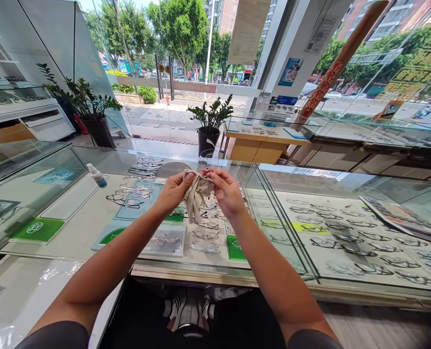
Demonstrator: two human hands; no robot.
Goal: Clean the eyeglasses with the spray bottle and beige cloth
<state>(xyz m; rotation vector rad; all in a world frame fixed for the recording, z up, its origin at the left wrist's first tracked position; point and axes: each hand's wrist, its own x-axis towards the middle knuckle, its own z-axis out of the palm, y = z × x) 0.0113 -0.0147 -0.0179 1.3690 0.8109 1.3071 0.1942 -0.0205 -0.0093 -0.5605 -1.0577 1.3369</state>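
Above the glass display counter, my left hand [175, 190] is closed on a beige cleaning cloth [192, 196], whose loose end hangs down. Close beside it, my right hand [228, 192] pinches a thin-framed pair of eyeglasses [217, 154]. One slender temple sticks up past the fingertips, while the cloth and fingers hide most of the frame. The cloth reaches across to the right fingertips. Beneath both hands, several eyeglasses [205, 234] lie in rows in the counter.
A small spray bottle [97, 175] stands on the counter at left, near several more eyeglasses [143, 167] and a round mirror-like disc [172, 169]. The glass counter [284, 271] extends right, with a magazine [400, 215] on it. Potted plants [208, 121] stand beyond, by the window.
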